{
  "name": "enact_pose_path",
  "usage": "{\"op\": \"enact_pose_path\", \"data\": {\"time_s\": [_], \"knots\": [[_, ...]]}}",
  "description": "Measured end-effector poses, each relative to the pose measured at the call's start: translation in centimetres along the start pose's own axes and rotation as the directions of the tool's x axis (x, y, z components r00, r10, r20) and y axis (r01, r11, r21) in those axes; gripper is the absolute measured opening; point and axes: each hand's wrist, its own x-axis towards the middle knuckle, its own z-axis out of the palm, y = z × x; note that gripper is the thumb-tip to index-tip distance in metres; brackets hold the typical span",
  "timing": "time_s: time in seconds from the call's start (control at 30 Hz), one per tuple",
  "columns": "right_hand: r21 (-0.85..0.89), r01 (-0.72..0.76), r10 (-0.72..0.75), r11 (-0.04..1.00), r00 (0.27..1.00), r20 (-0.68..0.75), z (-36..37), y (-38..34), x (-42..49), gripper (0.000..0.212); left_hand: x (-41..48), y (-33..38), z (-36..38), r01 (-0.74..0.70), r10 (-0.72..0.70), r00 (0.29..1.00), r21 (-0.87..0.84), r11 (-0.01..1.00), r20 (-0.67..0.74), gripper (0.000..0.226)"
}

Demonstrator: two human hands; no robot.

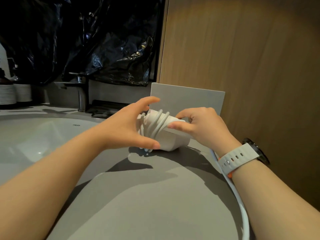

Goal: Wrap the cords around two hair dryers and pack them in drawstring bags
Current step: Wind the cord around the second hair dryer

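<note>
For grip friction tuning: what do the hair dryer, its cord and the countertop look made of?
Hair dryer: likely hard white plastic, matte, soft sheen only. Cord: smooth white rubbery or PVC sheath, bends in tight loops. Countertop: grey matte slab, stone or laminate; cannot tell.

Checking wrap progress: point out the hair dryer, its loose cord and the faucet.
hair dryer [173, 139], head view, lower part of the white body.
loose cord [244, 213], head view, free stretch near the bottom edge.
faucet [83, 96], head view, upright metal stem.
</note>
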Motion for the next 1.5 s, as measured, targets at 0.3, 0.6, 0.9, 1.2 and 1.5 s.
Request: {"op": "enact_pose_path", "data": {"time_s": [0.3, 0.6, 0.9, 1.2, 1.5], "knots": [[0.172, 0.062, -0.073, 0.983, 0.996, 0.059, -1.2, -0.5, -0.2, 0.021, 1.0, 0.0, 1.2, -0.053, 0.092, 0.984, 0.241, 0.969, -0.154, 0.067], [0.484, -0.070, -0.130, 0.872, 0.921, 0.368, -3.6, 0.7, -0.9, 0.019, 0.3, 0.1, -0.1, -0.015, 0.048, 0.985, 0.194, 0.981, -0.163, 0.068], [0.345, 0.019, -0.036, 0.938, 0.998, 0.045, -3.1, 0.0, -0.8, 0.005, 0.2, 0.2, -0.4, 0.002, 0.019, 0.988, 0.137, 0.991, -0.150, 0.062], [0.676, -0.287, -0.010, 0.679, 0.917, 0.399, -4.4, -0.1, -1.3, 0.022, -0.2, -0.1, -0.8, -0.011, 0.018, 0.995, 0.073, 0.997, -0.102, 0.063], [0.396, 0.030, 0.026, 0.918, 0.990, -0.136, -1.9, 0.2, 0.1, 0.015, 0.1, -0.7, -0.4, -0.027, 0.028, 0.998, 0.021, 0.999, -0.050, 0.064]]}}
